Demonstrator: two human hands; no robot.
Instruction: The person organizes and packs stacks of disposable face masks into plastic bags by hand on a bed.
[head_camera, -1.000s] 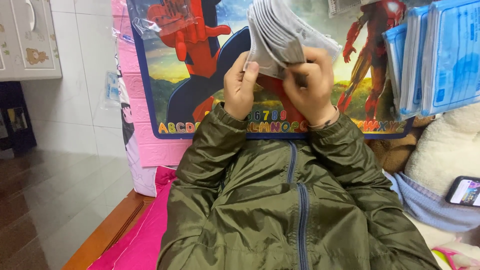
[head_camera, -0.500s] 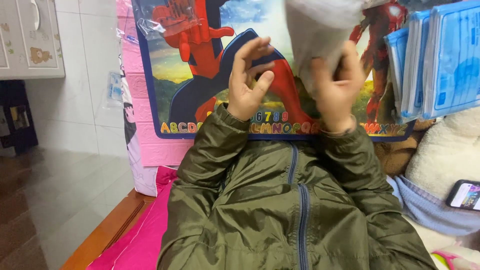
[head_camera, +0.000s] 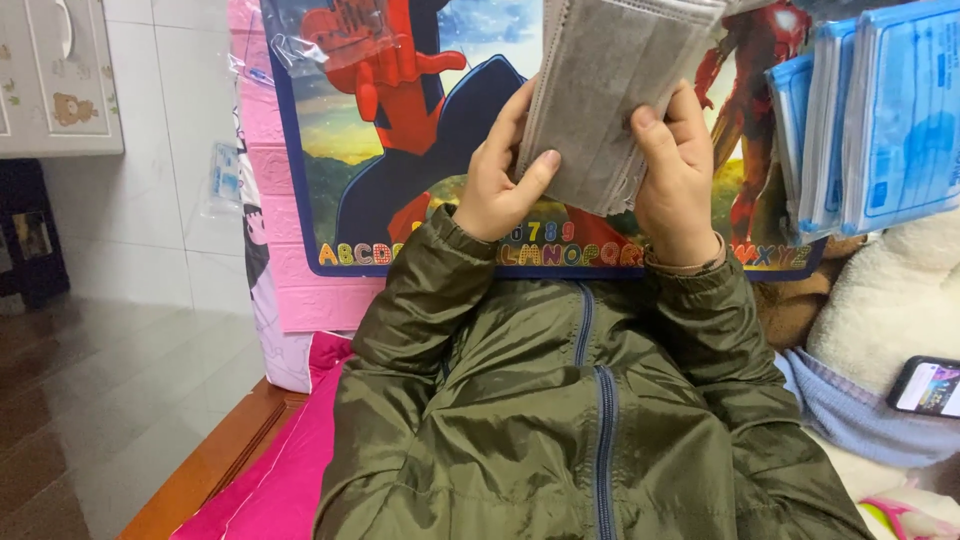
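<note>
Both hands have come lower since half a second ago, and the grey stack, then partly cut off by the top edge, now shows its broad face between them.

Left hand is closed round the stack's left edge: the thumb lies flat across the front, near the lower left corner, and the fingers are curled behind, out of sight. Right hand grips the right edge the same way, thumb pressed on the front, fingers wrapped round the back. Neither hand is spread; both pinch the stack between thumb and fingers.

That stack of masks is grey, pleated and rectangular, tilted a little to the right, held up in front of the poster. Its upper end runs out of the picture. Layered edges show at the lower right, so there are several masks, too tightly packed to count.

Two olive sleeves rise from one olive jacket with a single zip down the middle. Behind stands the one cartoon poster with two costumed figures. To the right hang blue packets; three edges are visible. Below them lies a white cushion, and at the far right one phone, screen lit.
</note>
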